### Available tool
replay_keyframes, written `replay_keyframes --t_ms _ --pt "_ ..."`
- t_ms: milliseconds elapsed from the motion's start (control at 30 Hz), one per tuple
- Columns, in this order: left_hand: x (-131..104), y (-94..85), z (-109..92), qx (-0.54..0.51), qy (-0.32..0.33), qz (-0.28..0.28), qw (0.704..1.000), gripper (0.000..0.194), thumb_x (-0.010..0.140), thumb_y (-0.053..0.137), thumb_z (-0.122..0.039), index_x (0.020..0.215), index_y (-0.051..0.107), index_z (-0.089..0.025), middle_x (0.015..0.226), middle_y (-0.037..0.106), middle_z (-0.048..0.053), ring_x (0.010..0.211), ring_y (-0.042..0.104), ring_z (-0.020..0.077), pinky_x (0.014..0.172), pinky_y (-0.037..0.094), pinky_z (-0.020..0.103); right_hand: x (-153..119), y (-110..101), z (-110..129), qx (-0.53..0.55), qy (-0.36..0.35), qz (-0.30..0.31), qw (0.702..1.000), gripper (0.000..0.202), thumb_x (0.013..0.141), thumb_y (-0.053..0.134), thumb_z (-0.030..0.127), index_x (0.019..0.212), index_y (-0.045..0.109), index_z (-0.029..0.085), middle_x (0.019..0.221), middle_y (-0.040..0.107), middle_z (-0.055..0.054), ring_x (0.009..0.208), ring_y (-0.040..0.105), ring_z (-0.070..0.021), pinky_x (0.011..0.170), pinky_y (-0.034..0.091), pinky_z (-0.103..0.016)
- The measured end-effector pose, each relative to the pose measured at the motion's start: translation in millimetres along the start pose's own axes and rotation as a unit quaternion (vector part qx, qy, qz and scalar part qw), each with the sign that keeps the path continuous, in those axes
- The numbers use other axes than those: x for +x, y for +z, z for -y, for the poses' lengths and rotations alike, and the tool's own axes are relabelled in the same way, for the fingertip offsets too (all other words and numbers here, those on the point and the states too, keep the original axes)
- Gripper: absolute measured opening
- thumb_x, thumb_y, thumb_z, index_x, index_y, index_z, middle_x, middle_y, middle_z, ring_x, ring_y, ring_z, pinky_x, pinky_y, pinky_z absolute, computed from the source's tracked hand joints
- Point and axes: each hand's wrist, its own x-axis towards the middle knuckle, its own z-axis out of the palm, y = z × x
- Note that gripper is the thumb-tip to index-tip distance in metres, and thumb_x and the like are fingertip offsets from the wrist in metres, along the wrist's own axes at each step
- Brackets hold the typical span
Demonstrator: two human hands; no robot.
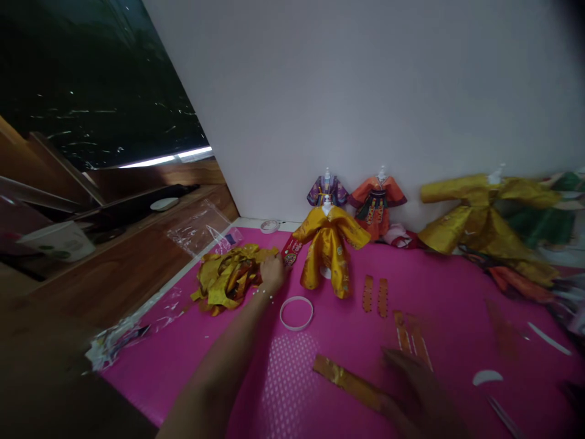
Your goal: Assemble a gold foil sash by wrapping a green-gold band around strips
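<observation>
Head view shows one long gold strip (340, 375) on the pink mat (347, 329), slanting: its free end points to the upper left, and its long axis runs down rightward to the right hand (425, 390). That lower end meets the thumb, while most of the strip's length lies leftward of the fingers. The thumb and forefinger are spread apart, but the hand is blurred, so I cannot tell whether it grips the strip. Just beyond the forefinger lie two white-edged strips (417, 338), and past these, two short orange strips (367, 293), both pairs pointing roughly away from the person.

The left hand (273, 272) reaches far forward to one heap of gold cloth (226, 277), touching its right edge. Its fingers are bent and partly hidden; whether they pinch any cloth I cannot tell.

Near that forearm lies one pale ring (297, 313). Behind stand five dressed dolls: two in yellow (325, 241), one in purple (320, 194), one in orange (381, 192), and one in green (543, 222), partly hidden.
</observation>
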Motion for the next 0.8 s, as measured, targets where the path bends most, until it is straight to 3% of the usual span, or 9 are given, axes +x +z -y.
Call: replay_keyframes --t_ms 267,467,567,667,800 --pt "0 -0.2 2 -0.004 0.017 0.008 1.000 0.032 0.092 0.059 -0.034 0.118 0.059 -0.015 0.119 0.062 0.010 0.102 0.063 0.0235 0.086 0.053 0.045 2 -1 0 -0.001 0.009 0.001 1.000 0.045 0.081 0.064 0.031 0.124 0.051 0.022 0.114 0.068 -0.010 0.102 0.068 -0.0284 0.082 0.060 -0.042" --pt "-15 -14.3 0 -0.019 0.035 -0.041 0.998 0.030 0.092 0.058 -0.034 0.116 0.059 -0.015 0.118 0.062 0.009 0.101 0.063 0.0231 0.086 0.052 0.045 7 -6 1 0.007 0.024 -0.028 0.999 0.038 0.083 0.058 0.028 0.121 0.054 0.021 0.109 0.069 -0.010 0.098 0.068 -0.0259 0.080 0.060 -0.041" --pt "-40 -25.1 6 -0.030 0.058 -0.070 0.995 0.024 0.093 0.056 -0.031 0.110 0.062 -0.015 0.112 0.064 0.009 0.102 0.062 0.0239 0.088 0.050 0.045 11 -12 1 -0.003 0.047 -0.038 0.998 0.035 0.086 0.055 0.025 0.120 0.055 0.021 0.101 0.070 -0.008 0.090 0.069 -0.0229 0.075 0.060 -0.037" --pt "-81 -33.3 6 -0.048 0.112 -0.080 0.989 0.018 0.091 0.054 -0.024 0.100 0.066 -0.015 0.106 0.065 0.013 0.103 0.060 0.0296 0.087 0.048 0.044 13 -17 2 -0.015 0.081 -0.068 0.994 0.028 0.088 0.052 0.025 0.115 0.059 0.021 0.095 0.070 -0.008 0.085 0.068 -0.0229 0.073 0.058 -0.038" --pt "-157 -34.1 -20 -0.086 0.229 -0.033 0.969 0.015 0.088 0.054 -0.019 0.085 0.068 -0.017 0.091 0.068 0.009 0.084 0.063 0.0245 0.075 0.050 0.037 13 -20 4 -0.012 0.119 -0.082 0.989 0.023 0.089 0.048 0.022 0.107 0.061 0.017 0.094 0.068 -0.010 0.087 0.063 -0.0255 0.077 0.053 -0.044"
